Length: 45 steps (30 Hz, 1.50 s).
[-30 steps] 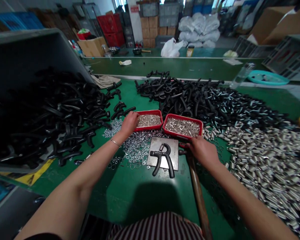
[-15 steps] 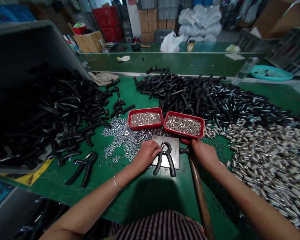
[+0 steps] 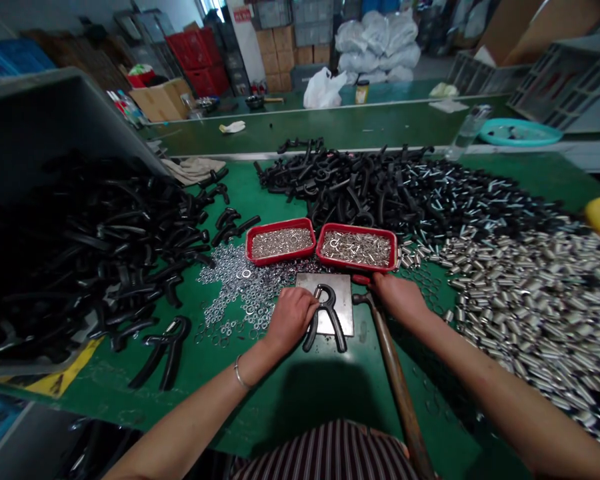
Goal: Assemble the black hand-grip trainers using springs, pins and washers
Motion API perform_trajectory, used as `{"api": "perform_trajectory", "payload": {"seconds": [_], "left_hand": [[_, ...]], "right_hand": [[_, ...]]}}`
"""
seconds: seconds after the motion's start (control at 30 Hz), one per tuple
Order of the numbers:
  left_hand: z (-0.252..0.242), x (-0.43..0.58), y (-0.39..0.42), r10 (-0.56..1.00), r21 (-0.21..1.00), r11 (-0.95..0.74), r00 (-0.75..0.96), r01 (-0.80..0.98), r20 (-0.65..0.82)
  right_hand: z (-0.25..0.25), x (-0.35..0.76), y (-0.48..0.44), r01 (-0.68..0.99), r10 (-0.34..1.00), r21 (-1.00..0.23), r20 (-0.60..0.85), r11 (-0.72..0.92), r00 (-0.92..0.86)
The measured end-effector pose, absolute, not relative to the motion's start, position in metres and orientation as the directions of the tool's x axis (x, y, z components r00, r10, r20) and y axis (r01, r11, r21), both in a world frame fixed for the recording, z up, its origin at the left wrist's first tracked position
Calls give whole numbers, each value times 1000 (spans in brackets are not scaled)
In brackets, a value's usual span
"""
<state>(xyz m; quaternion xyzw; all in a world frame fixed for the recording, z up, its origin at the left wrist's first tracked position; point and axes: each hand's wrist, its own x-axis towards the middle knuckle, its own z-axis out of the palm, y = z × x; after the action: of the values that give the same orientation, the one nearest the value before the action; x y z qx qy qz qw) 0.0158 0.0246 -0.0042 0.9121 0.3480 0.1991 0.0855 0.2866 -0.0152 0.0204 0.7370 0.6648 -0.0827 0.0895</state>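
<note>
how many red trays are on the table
2. The left red tray sits beyond the left hand, which rests on the hand gripper; the right red tray lies beside it, just beyond the right hand. Piles nearby might hide more.

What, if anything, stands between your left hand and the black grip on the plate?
Nothing visible does: the left hand rests directly on the grip, which lies on the plate. The right hand lies on the hammer, to the right of the grip.
</note>
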Motion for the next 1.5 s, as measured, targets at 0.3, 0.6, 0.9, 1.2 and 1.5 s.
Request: {"api": "perform_trajectory", "payload": {"seconds": [0.3,0.6,0.9,1.2,1.5], "left_hand": [[-17,13,31,488,106,-866,780,489,392],[-7,13,29,606,324,-795,691,513,394],[-17,10,-28,685,301,-728,663,616,301],[-27,21,-5,765,437,-630,610,641,207],[-30,18,-8,763,504,-628,598,593,246]], "right_hand": [[21,287,-13,996,973,43,-212,-82,90],[58,289,-33,990,986,-142,166,4,20],[44,235,-26,-48,991,-999,-33,-27,133],[-6,202,-2,23,952,-997,72,68,297],[-7,193,13,81,958,-994,88,68,274]]}}
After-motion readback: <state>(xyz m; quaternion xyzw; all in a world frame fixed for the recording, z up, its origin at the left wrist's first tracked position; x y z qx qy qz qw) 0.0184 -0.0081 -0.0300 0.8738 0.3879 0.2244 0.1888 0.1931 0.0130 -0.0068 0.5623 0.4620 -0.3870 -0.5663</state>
